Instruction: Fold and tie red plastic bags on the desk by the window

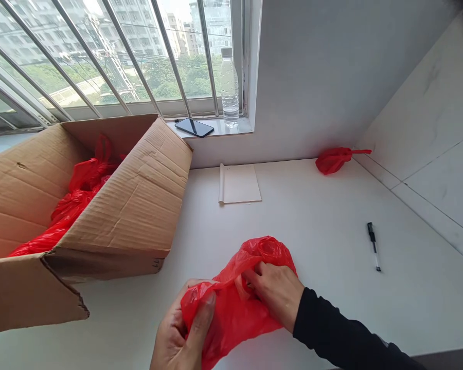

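Note:
A thin red plastic bag (pixel 231 318) is in front of me, low over the white table, with its mouth held apart. My left hand (pixel 185 329) is closed on the bag's left edge, its thumb pressing the plastic against the fingers. My right hand (pixel 275 290), in a black sleeve, reaches into the bag's opening from the right. Its fingertips are hidden by the red plastic, so whether they grip anything inside does not show. A rounded bulge of the bag lies just beyond the right hand.
On the left, an open cardboard box (pixel 139 205) holds several red plastic bags (pixel 85 180). A notepad (pixel 241 184) lies near the wall, and a tied red bag (pixel 334 160) sits in the corner. The pen (pixel 373 246) is at right. On the windowsill are a phone (pixel 195 127) and water bottle (pixel 229 90).

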Tool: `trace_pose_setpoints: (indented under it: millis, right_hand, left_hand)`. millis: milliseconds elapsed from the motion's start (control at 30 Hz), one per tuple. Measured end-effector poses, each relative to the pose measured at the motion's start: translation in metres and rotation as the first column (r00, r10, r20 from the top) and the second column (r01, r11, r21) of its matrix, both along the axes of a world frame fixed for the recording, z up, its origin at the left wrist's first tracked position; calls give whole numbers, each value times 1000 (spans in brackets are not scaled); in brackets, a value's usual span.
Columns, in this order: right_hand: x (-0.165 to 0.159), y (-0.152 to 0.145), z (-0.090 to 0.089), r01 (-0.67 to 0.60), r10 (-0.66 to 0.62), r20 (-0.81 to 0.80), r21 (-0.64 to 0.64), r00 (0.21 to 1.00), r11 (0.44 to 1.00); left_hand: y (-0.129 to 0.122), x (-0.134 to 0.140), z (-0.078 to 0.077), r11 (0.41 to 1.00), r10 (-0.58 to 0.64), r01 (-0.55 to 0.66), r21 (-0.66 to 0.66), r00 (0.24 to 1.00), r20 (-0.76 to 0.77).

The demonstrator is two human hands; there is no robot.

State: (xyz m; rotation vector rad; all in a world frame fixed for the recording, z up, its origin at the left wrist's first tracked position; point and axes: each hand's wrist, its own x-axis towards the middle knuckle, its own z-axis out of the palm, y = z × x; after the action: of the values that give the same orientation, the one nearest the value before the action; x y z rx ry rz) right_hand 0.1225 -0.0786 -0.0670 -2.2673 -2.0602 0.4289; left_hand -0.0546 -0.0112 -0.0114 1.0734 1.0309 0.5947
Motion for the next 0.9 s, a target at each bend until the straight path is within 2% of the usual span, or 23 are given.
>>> trace_pose_setpoints:
  millis: [133, 233, 300, 400, 567, 900]
  right_hand:
    - [2, 0, 0, 84, -64, -139, 143, 988, 986]
    - [5, 0, 5, 81, -24, -251, 220, 968, 972]
    - [9, 0, 8, 61, -30, -204, 147, 978, 987]
    - [14, 1, 10, 122, -122, -12, 13, 992, 992]
    - [14, 4, 5, 186, -186, 136, 17, 973, 982]
    - [24, 20, -1, 272, -256, 143, -107, 956, 956]
  left_hand:
    - [7, -7, -9, 999, 39, -37, -33, 997, 70]
    - [10, -3, -8, 995, 100, -97, -38, 990, 100]
    - [12, 3, -6, 989, 144, -140, -41, 981, 132]
    - [12, 9, -2, 990, 139, -131, -54, 976, 168]
    - [8, 13, -2, 998, 31, -21, -54, 981, 194]
    - [4, 19, -8, 993, -121, 120, 16, 976, 178]
